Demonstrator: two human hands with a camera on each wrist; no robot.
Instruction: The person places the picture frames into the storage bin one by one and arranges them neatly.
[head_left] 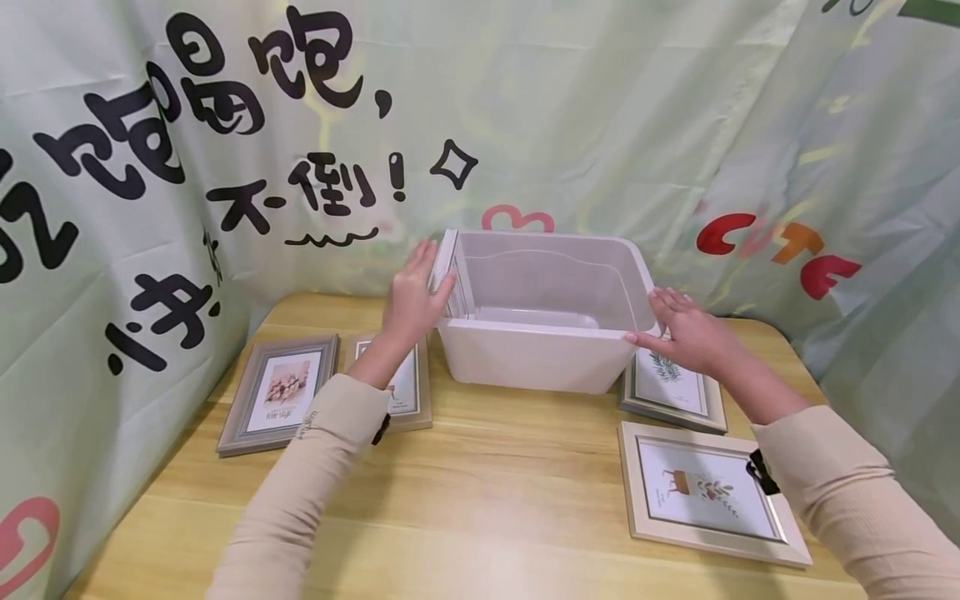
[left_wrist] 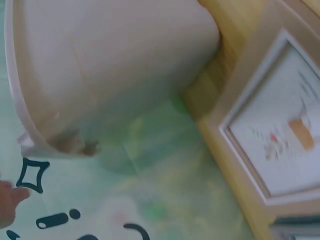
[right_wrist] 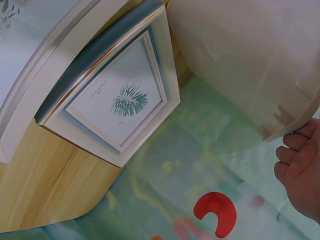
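A pale plastic bin [head_left: 536, 358] stands at the back middle of the wooden table. One picture frame [head_left: 444, 267] is upright inside it, against the left end. My left hand [head_left: 412, 296] is at that end, fingers extended and thumb overlapping the frame's edge. The left wrist view shows only fingertips [left_wrist: 21, 193] of that hand, a little off the bin's rim. With my right hand [head_left: 693, 333] I grip the bin's right front corner, thumb over the rim; in the right wrist view bent fingers [right_wrist: 295, 142] meet the rim's outer edge.
To the left lie a grey-brown picture frame [head_left: 247, 400] and a beige one [head_left: 422, 392] partly under my left arm. On the right are a plant-print frame [head_left: 675, 383] beside the bin and a larger light frame [head_left: 705, 492] nearer me. A printed curtain [head_left: 600, 125] hangs behind the table.
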